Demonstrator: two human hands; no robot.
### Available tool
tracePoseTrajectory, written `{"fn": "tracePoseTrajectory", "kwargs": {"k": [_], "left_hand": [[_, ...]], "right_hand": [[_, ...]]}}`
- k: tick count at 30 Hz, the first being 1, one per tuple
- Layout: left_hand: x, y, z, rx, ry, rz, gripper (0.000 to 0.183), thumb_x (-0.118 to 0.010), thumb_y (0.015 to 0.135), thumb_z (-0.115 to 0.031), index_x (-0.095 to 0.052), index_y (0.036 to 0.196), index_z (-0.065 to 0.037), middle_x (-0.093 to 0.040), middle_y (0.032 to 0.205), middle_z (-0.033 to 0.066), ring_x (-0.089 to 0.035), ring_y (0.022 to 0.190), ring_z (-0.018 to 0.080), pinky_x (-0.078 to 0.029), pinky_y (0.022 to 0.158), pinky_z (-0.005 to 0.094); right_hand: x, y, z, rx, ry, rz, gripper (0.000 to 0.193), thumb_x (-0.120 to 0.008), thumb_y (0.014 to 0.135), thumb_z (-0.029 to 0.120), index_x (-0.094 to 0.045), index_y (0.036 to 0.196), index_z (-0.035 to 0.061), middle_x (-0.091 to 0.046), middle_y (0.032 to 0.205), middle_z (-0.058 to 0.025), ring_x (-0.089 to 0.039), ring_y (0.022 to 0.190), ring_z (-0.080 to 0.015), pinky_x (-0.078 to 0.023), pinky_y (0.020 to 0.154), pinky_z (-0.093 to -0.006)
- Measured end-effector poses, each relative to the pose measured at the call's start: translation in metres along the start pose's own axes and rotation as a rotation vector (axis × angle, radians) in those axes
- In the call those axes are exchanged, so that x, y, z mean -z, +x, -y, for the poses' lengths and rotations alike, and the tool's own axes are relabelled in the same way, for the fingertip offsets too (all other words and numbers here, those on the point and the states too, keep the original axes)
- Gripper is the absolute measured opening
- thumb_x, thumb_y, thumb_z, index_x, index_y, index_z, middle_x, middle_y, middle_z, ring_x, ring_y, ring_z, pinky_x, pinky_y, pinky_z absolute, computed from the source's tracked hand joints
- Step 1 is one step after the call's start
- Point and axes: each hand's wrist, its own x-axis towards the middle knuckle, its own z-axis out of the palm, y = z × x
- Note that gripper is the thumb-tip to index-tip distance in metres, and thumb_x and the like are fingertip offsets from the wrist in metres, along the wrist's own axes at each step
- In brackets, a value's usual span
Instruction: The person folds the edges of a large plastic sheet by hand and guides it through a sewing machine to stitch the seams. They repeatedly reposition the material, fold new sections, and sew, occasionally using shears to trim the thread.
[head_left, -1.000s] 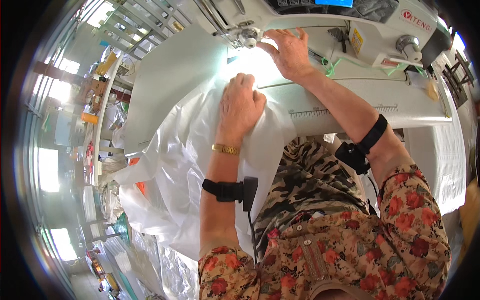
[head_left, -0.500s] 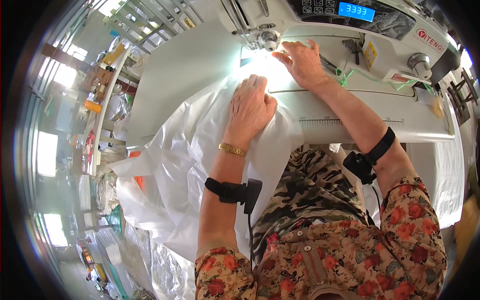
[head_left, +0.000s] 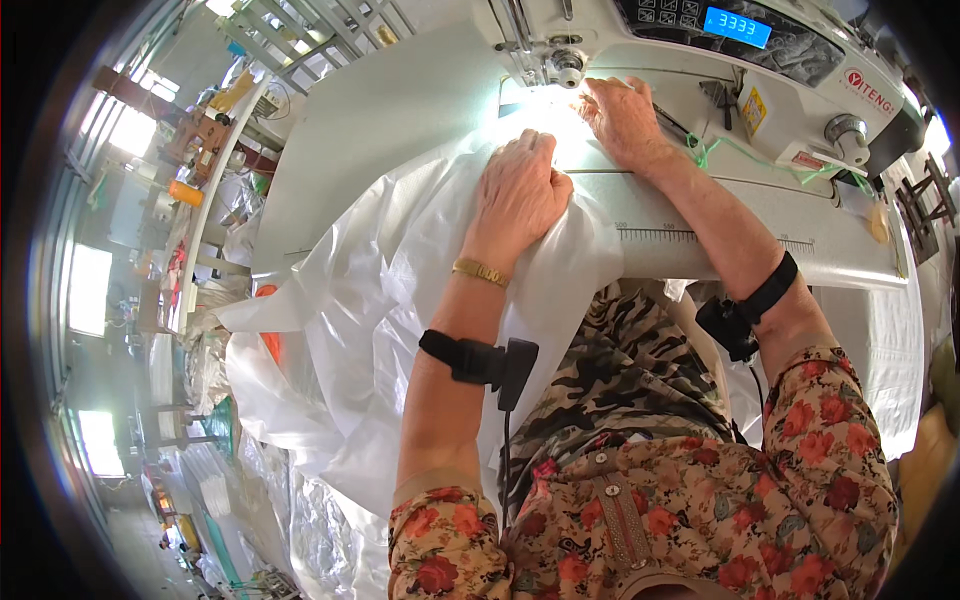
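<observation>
A shiny white sheet of thin fabric or film (head_left: 370, 250) is spread from the sewing machine's bed down over the front edge and my lap. On top of it, close before the needle area, my left hand (head_left: 520, 195) presses down with fingers bent and held together. My right hand (head_left: 622, 120) is just right of the presser area, its fingers curled in and their tips low; glare and the hand itself hide what they pinch. Above both hands sits the sewing machine head (head_left: 567, 68) with a round knob. Strong lamp light washes out the needle and the stitching spot.
The machine's arm carries a lit blue display (head_left: 737, 27). A measuring scale (head_left: 660, 235) runs along the bed's front edge, and green thread (head_left: 720, 150) lies behind my right arm. A cluttered shelf with an orange thread cone (head_left: 185, 193) stands at left. Clear film (head_left: 320, 530) hangs below.
The machine appears shifted slightly right and up in view. My left hand stays on the sheet, a little nearer the needle area. The right thumb and fingers, apart before, have curled together.
</observation>
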Motion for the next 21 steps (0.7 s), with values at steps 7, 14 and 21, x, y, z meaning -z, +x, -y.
{"fn": "tracePoseTrajectory", "kwargs": {"k": [7, 14, 21], "left_hand": [[-0.007, 0.008, 0.006, 0.013, 0.007, 0.016, 0.020, -0.052, 0.077, -0.013, -0.052, 0.090, 0.002, -0.057, 0.095, 0.0200, -0.057, 0.092, 0.0365, -0.047, 0.084, 0.0464], [0.000, 0.003, -0.006, 0.058, -0.113, 0.085, 0.030, -0.053, 0.084, -0.018, -0.053, 0.106, 0.003, -0.059, 0.103, 0.0202, -0.056, 0.101, 0.0367, -0.045, 0.089, 0.0451], [0.016, -0.069, -0.042, 0.007, -0.234, -0.058, 0.056, -0.060, 0.091, -0.032, -0.044, 0.134, -0.001, -0.044, 0.139, 0.0233, -0.043, 0.129, 0.0365, -0.038, 0.103, 0.0426]], "right_hand": [[0.003, -0.001, -0.003, 0.034, 0.001, 0.000, 0.029, -0.053, 0.094, 0.024, -0.058, 0.114, 0.0029, -0.066, 0.097, -0.0131, -0.059, 0.103, -0.0274, -0.032, 0.101, -0.0497], [0.007, -0.005, -0.024, 0.118, 0.066, 0.000, 0.027, -0.057, 0.091, 0.022, -0.058, 0.110, 0.0026, -0.066, 0.102, -0.0131, -0.056, 0.105, -0.0323, -0.034, 0.098, -0.0465], [0.004, -0.010, -0.042, 0.200, 0.094, -0.027, 0.031, -0.057, 0.088, 0.021, -0.056, 0.111, 0.0001, -0.064, 0.104, -0.0153, -0.057, 0.104, -0.0322, -0.038, 0.094, -0.0443]]}}
